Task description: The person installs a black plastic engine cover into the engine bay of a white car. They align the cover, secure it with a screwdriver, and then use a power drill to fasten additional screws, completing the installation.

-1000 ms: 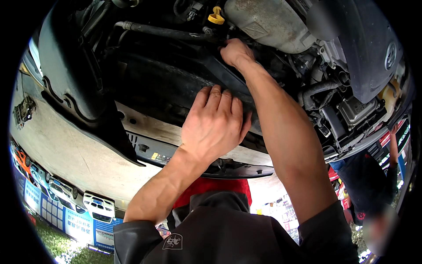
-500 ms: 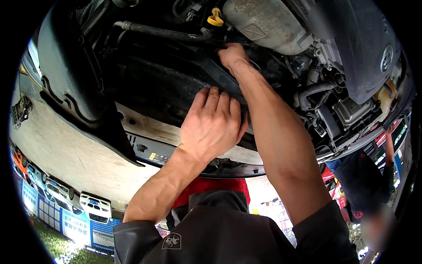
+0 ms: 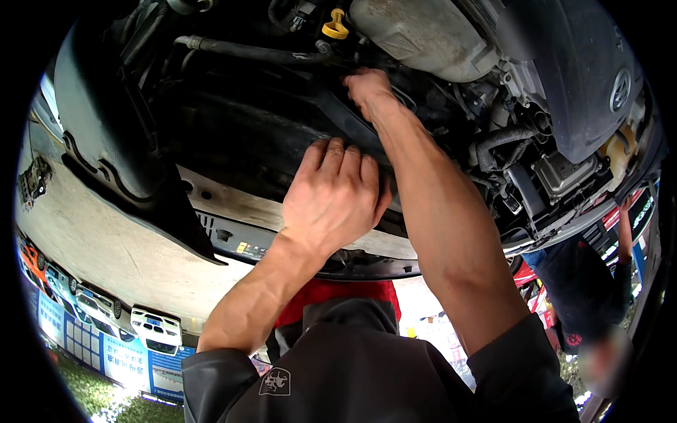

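Observation:
My left hand rests at the front of the engine bay, its fingers bent over the upper edge of a black radiator shroud. Deeper in, my right hand reaches past that shroud, closed; its fingertips are lost in shadow, and I cannot make out what they hold. Above the right hand are a yellow dipstick handle and a rusty metal heat shield. A dark hose runs across to the left of the dipstick.
A black engine cover and a metal-cased control unit lie to the right. On the left stands a large dark plastic panel. Another person is at the right edge. Parked cars show at lower left.
The whole view has shifted slightly, so the engine parts and both hands sit a little further left. Both hands keep nearly the same places on the car.

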